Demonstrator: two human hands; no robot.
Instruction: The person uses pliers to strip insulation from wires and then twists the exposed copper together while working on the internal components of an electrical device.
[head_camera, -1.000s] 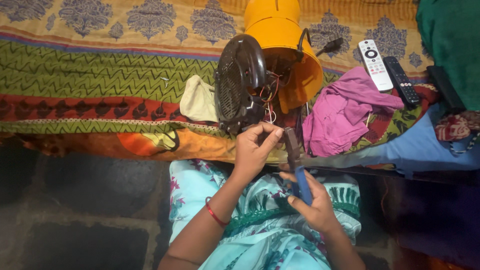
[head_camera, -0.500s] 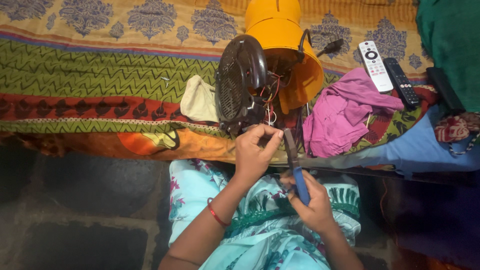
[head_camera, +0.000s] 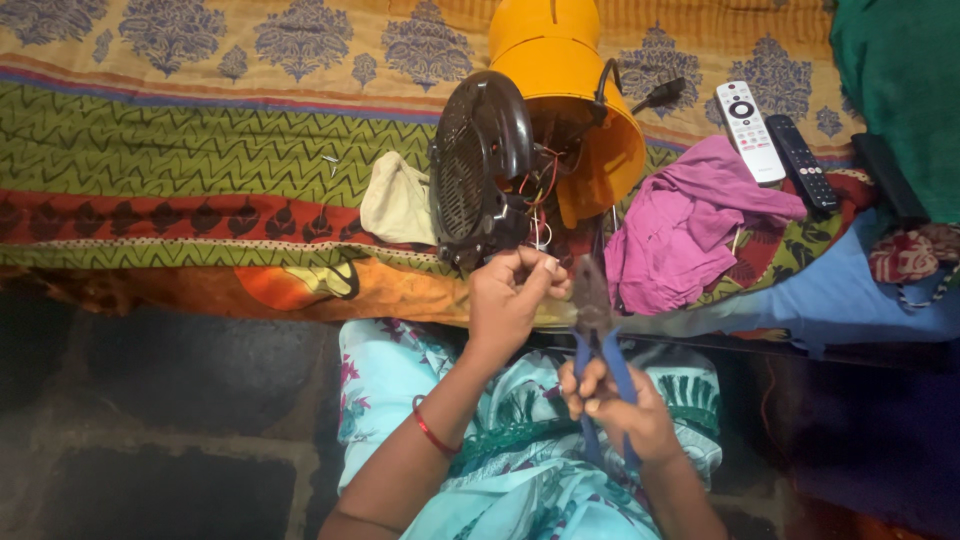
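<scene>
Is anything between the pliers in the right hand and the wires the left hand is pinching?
Nothing visible: the blue-handled pliers sit right beside the left hand pinching thin wires.

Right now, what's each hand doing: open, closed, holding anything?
Left hand: closed, pinching thin wires from the fan.
Right hand: closed around the blue handles of the pliers.

A bed covered by a patterned spread (head_camera: 200, 150) carries everything. On it lie a yellow fan (head_camera: 560, 110) with its dark grille (head_camera: 480, 170) hanging open, a cream cloth (head_camera: 398, 203) just beside the grille, a pink cloth (head_camera: 690, 225), a white remote (head_camera: 748, 130) and a black remote (head_camera: 802, 162) side by side, and green fabric (head_camera: 900, 90) at the far right.
</scene>
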